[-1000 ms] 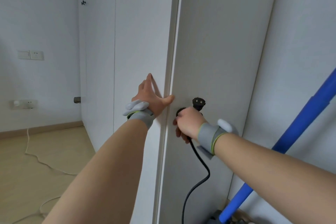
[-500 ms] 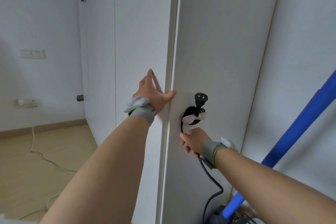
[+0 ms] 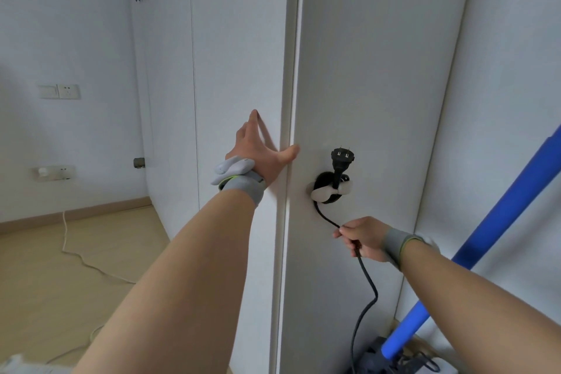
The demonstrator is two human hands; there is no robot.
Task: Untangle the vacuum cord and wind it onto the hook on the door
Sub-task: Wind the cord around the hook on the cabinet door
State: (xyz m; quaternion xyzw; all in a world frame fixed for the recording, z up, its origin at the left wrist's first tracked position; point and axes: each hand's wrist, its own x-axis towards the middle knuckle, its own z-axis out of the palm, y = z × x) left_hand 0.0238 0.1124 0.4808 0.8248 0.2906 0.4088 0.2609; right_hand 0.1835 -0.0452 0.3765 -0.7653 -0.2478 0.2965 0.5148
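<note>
A white hook (image 3: 330,192) is fixed to the white door (image 3: 370,76). The black vacuum cord (image 3: 365,276) is looped around it, and its plug (image 3: 342,158) stands upright above the hook. My right hand (image 3: 362,238) pinches the cord a little below and to the right of the hook. From there the cord hangs down to the vacuum (image 3: 382,358) on the floor. My left hand (image 3: 258,150) lies flat against the door's edge, fingers spread, thumb on the door face.
A blue vacuum tube (image 3: 473,246) leans diagonally at the right, close to my right arm. A white cable (image 3: 79,258) trails across the wooden floor at the left, below wall sockets (image 3: 59,91). A white wall stands right of the door.
My right hand has slid down the cord from the hook to below it, uncovering the hook with the cord loop and plug. My left hand stays on the door's edge.
</note>
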